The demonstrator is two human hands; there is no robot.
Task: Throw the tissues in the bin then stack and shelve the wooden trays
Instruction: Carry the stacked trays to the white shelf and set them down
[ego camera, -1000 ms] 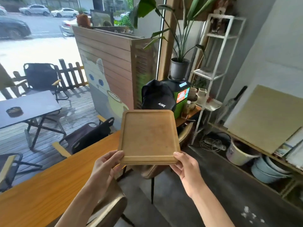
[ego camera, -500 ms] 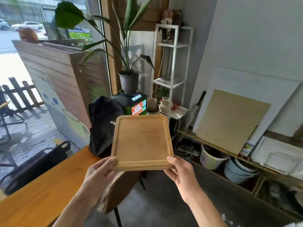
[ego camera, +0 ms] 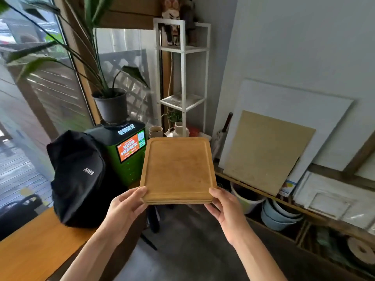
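Observation:
A stack of wooden trays (ego camera: 177,169) is held level in front of me at chest height, its layered near edge showing more than one tray. My left hand (ego camera: 124,207) grips the near left corner and my right hand (ego camera: 225,209) grips the near right corner. Straight beyond the trays stands a tall white metal shelf unit (ego camera: 183,74) with an empty mesh middle shelf (ego camera: 181,101) and figurines on the top shelf. No tissues and no bin can be made out.
A black backpack (ego camera: 78,177) sits on the orange wooden table (ego camera: 38,252) at left, beside a green kiosk (ego camera: 126,151) carrying a potted plant (ego camera: 111,102). Boards (ego camera: 267,151) lean on the right wall above a low rack with buckets (ego camera: 278,216). Grey floor lies ahead.
The view has swung right and closer to the white shelf unit; the outdoor terrace has left the frame. Both hands keep the same grip on the trays.

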